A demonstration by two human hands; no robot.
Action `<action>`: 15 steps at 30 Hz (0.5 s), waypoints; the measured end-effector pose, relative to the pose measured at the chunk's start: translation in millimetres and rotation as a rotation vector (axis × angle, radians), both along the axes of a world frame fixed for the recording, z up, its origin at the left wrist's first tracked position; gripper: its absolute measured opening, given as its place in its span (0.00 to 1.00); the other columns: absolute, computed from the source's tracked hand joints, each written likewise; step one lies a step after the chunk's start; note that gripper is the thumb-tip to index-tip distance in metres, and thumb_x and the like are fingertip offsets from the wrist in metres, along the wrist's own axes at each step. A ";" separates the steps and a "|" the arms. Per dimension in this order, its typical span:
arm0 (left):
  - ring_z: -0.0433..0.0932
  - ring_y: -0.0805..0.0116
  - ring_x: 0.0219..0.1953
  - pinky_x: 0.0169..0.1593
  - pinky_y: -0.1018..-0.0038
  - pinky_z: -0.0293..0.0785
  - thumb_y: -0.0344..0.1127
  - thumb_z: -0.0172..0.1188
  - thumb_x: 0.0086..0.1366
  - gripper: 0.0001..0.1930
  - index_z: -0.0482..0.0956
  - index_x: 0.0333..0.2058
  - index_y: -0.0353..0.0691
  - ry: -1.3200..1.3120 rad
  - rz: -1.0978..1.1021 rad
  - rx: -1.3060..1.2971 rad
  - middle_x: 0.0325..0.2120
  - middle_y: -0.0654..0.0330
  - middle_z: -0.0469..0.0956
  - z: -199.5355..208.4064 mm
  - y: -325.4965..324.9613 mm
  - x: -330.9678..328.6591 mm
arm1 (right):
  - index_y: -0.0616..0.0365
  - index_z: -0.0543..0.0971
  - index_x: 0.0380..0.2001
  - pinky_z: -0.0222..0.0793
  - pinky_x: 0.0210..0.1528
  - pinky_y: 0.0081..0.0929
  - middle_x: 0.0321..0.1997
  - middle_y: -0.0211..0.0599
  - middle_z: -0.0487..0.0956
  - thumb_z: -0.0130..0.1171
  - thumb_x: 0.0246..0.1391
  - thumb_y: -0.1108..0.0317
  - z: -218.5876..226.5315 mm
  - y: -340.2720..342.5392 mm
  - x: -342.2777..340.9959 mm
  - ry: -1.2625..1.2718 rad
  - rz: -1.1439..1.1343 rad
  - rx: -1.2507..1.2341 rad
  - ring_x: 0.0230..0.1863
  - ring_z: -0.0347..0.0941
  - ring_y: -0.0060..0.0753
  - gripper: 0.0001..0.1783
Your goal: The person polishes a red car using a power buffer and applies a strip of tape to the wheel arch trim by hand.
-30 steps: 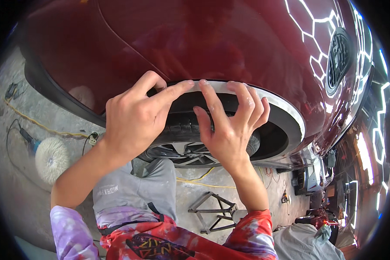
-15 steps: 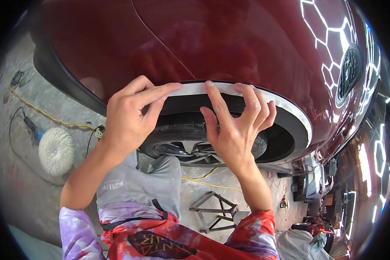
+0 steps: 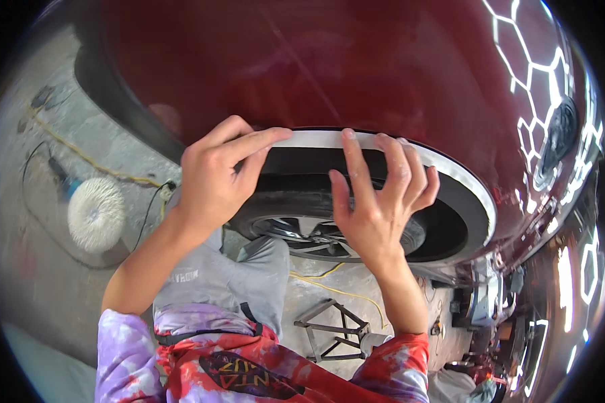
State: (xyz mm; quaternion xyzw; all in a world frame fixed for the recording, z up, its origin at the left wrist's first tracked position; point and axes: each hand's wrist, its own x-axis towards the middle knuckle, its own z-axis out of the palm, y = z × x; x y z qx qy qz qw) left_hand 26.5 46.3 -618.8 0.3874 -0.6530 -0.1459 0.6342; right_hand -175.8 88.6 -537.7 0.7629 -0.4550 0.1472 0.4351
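Observation:
A strip of white masking tape (image 3: 318,139) runs along the edge where the dark red car body panel (image 3: 235,74) meets the black wheel arch trim (image 3: 302,161). My left hand (image 3: 218,178) pinches the tape's left part, index finger stretched along it and thumb beneath; whether the strip goes on behind that hand is hidden. My right hand (image 3: 376,201) has its fingers spread. Its fingertips rest on the tape, while the thumb hangs apart over the trim. Beyond the right hand, the tape curves down around the arch. Below sits the tyre (image 3: 282,203) with its spoked wheel (image 3: 312,232).
On the concrete floor at left lies a polisher with a white fluffy pad (image 3: 96,215), beside a yellow cord (image 3: 81,151). A dark metal stand (image 3: 333,329) is near my right forearm. Another vehicle (image 3: 480,295) and covered items stand at lower right.
My view has shifted slightly, so the car and both hands appear a little farther right. The hands keep nearly the same places on the tape.

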 end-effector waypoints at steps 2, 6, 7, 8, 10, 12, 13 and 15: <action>0.71 0.73 0.23 0.27 0.75 0.66 0.20 0.62 0.61 0.17 0.88 0.46 0.45 0.059 -0.019 0.038 0.24 0.62 0.74 -11.2 3.7 0.8 | 0.35 0.81 0.58 0.37 0.70 0.53 0.62 0.33 0.68 0.68 0.51 0.56 -3.6 3.2 1.6 0.024 -0.011 0.005 0.65 0.60 0.43 0.28; 0.69 0.78 0.24 0.27 0.77 0.64 0.23 0.62 0.64 0.14 0.88 0.45 0.45 0.131 -0.048 0.163 0.24 0.66 0.73 -36.4 4.9 11.1 | 0.34 0.81 0.57 0.37 0.70 0.52 0.62 0.31 0.68 0.68 0.52 0.56 -14.3 -1.6 9.5 0.025 0.009 0.012 0.66 0.60 0.41 0.26; 0.69 0.78 0.25 0.27 0.78 0.64 0.24 0.62 0.64 0.13 0.88 0.45 0.45 0.135 -0.042 0.173 0.24 0.66 0.73 -41.6 3.4 16.8 | 0.34 0.81 0.57 0.37 0.70 0.53 0.63 0.30 0.68 0.67 0.52 0.56 -14.3 -3.7 10.8 0.032 0.024 0.013 0.66 0.59 0.41 0.26; 0.68 0.79 0.25 0.28 0.78 0.64 0.25 0.62 0.65 0.13 0.88 0.45 0.45 0.139 -0.038 0.182 0.24 0.67 0.72 -45.4 2.1 19.9 | 0.32 0.81 0.57 0.37 0.70 0.53 0.63 0.29 0.68 0.68 0.52 0.56 -15.5 -4.8 12.3 0.030 0.028 0.011 0.66 0.59 0.41 0.26; 0.68 0.79 0.25 0.28 0.78 0.64 0.25 0.63 0.65 0.12 0.88 0.45 0.44 0.160 -0.052 0.193 0.25 0.67 0.72 -48.6 1.6 19.4 | 0.32 0.81 0.57 0.37 0.70 0.54 0.63 0.30 0.68 0.68 0.52 0.56 -16.6 -5.4 13.5 0.043 0.024 0.008 0.66 0.59 0.41 0.26; 0.68 0.79 0.26 0.28 0.78 0.64 0.26 0.64 0.65 0.11 0.88 0.44 0.44 0.178 -0.063 0.204 0.25 0.67 0.72 -52.5 -0.4 18.1 | 0.32 0.81 0.57 0.37 0.70 0.54 0.63 0.30 0.68 0.68 0.52 0.56 -19.1 -6.1 15.1 0.054 0.021 0.006 0.66 0.59 0.42 0.26; 0.68 0.79 0.25 0.28 0.79 0.64 0.27 0.65 0.64 0.11 0.89 0.44 0.44 0.188 -0.046 0.146 0.25 0.68 0.72 -55.6 -3.9 16.3 | 0.32 0.81 0.57 0.36 0.70 0.54 0.63 0.30 0.68 0.68 0.51 0.56 -21.0 -6.9 16.5 0.043 0.031 0.020 0.66 0.59 0.42 0.26; 0.68 0.79 0.25 0.28 0.79 0.63 0.28 0.66 0.64 0.10 0.89 0.43 0.44 0.199 -0.028 0.090 0.25 0.68 0.72 -60.0 -5.6 13.5 | 0.31 0.81 0.57 0.35 0.70 0.54 0.63 0.29 0.68 0.68 0.51 0.56 -24.6 -8.2 19.5 0.033 0.041 0.036 0.67 0.58 0.42 0.26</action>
